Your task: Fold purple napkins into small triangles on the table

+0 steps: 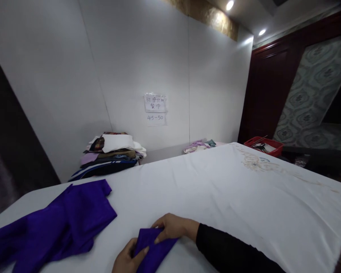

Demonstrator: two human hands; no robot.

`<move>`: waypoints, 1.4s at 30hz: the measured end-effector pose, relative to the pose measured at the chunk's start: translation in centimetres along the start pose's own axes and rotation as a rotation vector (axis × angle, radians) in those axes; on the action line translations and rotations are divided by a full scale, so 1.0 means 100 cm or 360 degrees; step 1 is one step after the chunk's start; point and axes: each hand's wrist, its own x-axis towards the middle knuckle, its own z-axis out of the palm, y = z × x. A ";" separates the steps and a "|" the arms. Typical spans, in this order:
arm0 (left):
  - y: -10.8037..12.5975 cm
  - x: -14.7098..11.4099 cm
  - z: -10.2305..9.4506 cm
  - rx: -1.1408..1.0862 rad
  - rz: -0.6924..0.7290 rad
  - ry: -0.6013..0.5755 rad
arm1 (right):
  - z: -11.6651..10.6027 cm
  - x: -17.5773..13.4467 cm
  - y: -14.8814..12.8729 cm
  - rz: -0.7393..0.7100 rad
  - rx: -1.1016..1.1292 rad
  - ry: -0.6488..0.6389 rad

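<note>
A folded purple cloth napkin (153, 246) lies near the front edge of the white-covered table. My left hand (128, 257) grips its left side, with the thumb on top and the fingers along the outer edge. From the right, my right hand (170, 228) pinches the upper edge between thumb and bent fingers. The lower end of the napkin runs out of view at the bottom. To the left, more purple cloth (65, 223) lies loosely spread and crumpled, apart from both hands.
A pile of folded clothes (113, 153) stands beyond the table's far edge, by the white wall. Further right are a small heap of lilac and green cloth (199, 146) and a red basket (278, 146). A handwritten paper sign (155, 109) hangs on the wall.
</note>
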 end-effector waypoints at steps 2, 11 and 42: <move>0.001 -0.002 0.001 -0.0034 -0.0008 -0.0007 | 0.000 -0.005 0.001 -0.0008 0.0101 0.0022; -0.006 -0.020 0.006 -0.0348 -0.0163 0.0016 | -0.003 -0.021 0.015 -0.0124 0.0497 0.0056; -0.004 -0.102 0.018 0.0588 0.0191 0.0393 | -0.016 -0.023 0.032 0.0034 0.0418 0.0083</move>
